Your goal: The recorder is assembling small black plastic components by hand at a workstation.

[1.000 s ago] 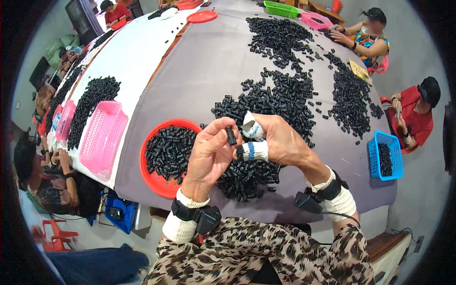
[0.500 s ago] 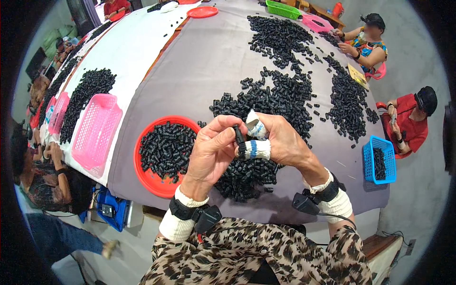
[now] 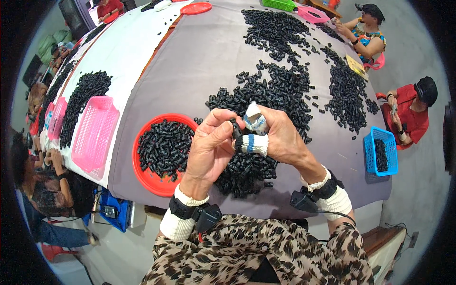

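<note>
My left hand is closed, pinching a small black cylindrical plastic piece between thumb and fingers. My right hand comes from the other side with bent fingers, its covered index finger against the same piece. White finger covers with blue marks wrap its thumb and index finger; the thumb stands a little off the piece. Under and beyond my hands a big heap of like black pieces lies on the grey cloth. Left of my left hand sits a round red tray holding many more such pieces.
A pink basket stands on the white cloth at left, a blue basket at the right edge. Co-workers sit along both sides, one in a red shirt. Another heap lies at right. Cables run from my wrist straps.
Between my fingers the black piece has turned and now appears shorter, more end-on. Both hands stay close together in nearly the same place. The view has shifted slightly.
</note>
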{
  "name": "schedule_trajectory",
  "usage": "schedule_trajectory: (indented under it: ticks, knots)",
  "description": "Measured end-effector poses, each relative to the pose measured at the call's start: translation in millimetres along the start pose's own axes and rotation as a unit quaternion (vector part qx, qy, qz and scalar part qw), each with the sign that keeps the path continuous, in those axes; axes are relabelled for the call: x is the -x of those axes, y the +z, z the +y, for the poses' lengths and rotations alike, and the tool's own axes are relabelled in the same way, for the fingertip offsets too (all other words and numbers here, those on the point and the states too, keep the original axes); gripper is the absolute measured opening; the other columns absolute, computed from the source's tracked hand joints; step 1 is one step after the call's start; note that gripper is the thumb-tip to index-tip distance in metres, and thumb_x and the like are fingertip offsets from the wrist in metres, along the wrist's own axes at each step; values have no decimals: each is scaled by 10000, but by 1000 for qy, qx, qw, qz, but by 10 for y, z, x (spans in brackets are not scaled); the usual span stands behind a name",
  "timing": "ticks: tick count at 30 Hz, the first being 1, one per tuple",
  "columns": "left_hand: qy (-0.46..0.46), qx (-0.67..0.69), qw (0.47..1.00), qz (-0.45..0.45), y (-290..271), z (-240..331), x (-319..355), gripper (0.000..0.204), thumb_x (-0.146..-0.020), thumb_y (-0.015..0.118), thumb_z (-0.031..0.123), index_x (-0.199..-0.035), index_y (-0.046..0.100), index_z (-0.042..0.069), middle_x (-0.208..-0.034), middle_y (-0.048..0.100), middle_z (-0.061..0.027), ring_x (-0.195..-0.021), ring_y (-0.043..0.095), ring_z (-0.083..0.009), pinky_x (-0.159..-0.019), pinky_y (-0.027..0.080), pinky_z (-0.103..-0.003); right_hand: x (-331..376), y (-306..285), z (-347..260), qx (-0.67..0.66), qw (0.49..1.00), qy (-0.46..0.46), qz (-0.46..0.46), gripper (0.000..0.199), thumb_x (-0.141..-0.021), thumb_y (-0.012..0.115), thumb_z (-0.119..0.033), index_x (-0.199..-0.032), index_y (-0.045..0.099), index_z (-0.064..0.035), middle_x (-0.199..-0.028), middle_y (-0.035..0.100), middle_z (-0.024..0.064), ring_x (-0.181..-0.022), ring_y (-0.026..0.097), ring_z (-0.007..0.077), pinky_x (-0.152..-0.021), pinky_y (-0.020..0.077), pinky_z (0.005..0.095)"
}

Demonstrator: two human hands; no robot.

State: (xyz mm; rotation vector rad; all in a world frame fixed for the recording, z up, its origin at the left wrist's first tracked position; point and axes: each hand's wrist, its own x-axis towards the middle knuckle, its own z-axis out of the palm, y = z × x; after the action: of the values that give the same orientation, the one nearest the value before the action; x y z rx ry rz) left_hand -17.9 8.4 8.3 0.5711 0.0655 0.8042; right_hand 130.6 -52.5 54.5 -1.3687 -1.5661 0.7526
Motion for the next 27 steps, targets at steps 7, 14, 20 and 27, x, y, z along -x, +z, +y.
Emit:
schedule_trajectory:
  ticks: [7,14,20,27]
  knots:
    - [-6,-20,999,36,61,-25,12,256,-866,561,80,-1107,530,-2,-947,604,-86,-850,582,-125,-748,488,-244,40,11,60,-2,999,-17,35,273,-727,702,-190,-822,530,-1,-605,547,53,-556,501,86,-512,413,263]
    - [-5,-35,999,23,102,-55,0,269,-874,550,85,-1122,528,-17,-963,610,-90,-856,583,-127,-764,484,-251,80,0,178,-72,997,-8,38,263,-732,703,-172,-850,534,-9,-653,553,21,-595,480,60,-525,410,252]
    - [-15,-77,996,33,101,-69,-6,282,-873,541,67,-1140,524,-22,-978,616,-97,-867,587,-132,-769,485,-256,113,-28,189,-84,996,14,24,254,-746,694,-171,-876,541,-14,-680,553,1,-619,469,49,-544,407,236]
    - [0,-69,997,18,75,-100,-12,284,-878,546,98,-1134,529,-24,-964,620,-90,-857,592,-131,-758,482,-253,145,-30,205,-101,994,30,12,225,-759,670,-150,-888,543,-17,-684,546,-7,-626,468,49,-565,409,236]
